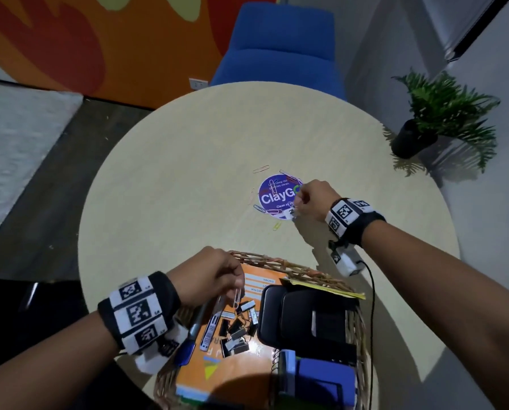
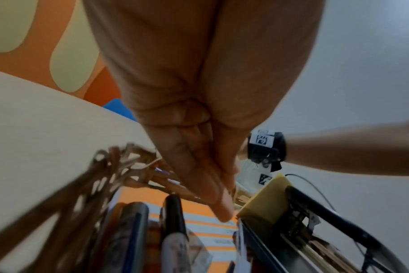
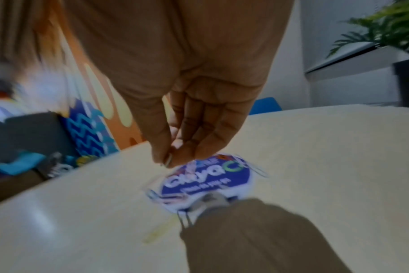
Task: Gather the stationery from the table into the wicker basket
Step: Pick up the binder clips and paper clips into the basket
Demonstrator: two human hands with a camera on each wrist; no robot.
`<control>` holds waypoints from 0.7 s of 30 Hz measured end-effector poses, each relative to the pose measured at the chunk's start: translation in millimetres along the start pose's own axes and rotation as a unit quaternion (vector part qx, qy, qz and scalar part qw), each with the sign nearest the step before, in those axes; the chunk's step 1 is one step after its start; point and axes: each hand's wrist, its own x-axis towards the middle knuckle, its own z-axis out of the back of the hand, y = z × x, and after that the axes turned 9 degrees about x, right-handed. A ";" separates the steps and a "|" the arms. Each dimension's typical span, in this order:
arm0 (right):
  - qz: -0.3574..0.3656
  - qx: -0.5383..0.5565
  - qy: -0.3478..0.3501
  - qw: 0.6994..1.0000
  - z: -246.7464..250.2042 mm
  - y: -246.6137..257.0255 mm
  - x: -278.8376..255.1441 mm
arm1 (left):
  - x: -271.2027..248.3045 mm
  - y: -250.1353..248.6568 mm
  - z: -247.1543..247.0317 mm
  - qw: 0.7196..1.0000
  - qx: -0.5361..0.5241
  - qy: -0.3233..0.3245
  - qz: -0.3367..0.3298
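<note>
Head view: left hand [image 1: 208, 273] over wicker basket [image 1: 279, 263] at near tabletop [image 1: 164, 161] edge, grip pinching a paper clip [image 1: 237, 297] above the clips inside. Right hand [image 1: 313, 201] at round sticker [image 1: 276, 196], loose clips around.

Left wrist view: fingers together, basket rim below.

Right wrist view: grip narrow, pinching something small, blurred.

Orange mural wall [image 1: 70, 39], blue chair [image 1: 279, 45] behind the round pale tabletop [image 1: 188, 143] — potted fern [image 1: 442, 113] by grey wall, dim light.

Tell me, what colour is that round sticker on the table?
The round sticker is purple, white-edged; clearest in the head view.
</note>
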 end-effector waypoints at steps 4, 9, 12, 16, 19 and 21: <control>0.091 0.076 0.121 0.986 3.5 39.3 -42.2 | -0.1 2.5 9.8 0.999 0.020 -0.028 -0.012; 0.225 0.022 0.261 0.939 -14.5 88.7 -109.3 | 30.6 15.1 56.9 0.984 0.050 -0.170 0.002; 0.229 0.002 0.306 0.924 -23.8 96.1 -127.8 | 66.7 25.7 78.0 0.976 0.094 -0.195 0.029; 0.192 0.015 0.239 0.952 -8.7 76.9 -109.3 | 115.7 29.4 82.1 0.972 0.175 -0.154 0.031; 0.116 0.047 0.131 0.984 10.6 47.3 -74.3 | 141.6 31.9 76.7 0.969 0.211 -0.121 0.038; 0.048 0.024 0.046 0.998 14.2 22.2 -44.5 | 156.8 37.3 71.1 0.963 0.247 -0.110 0.020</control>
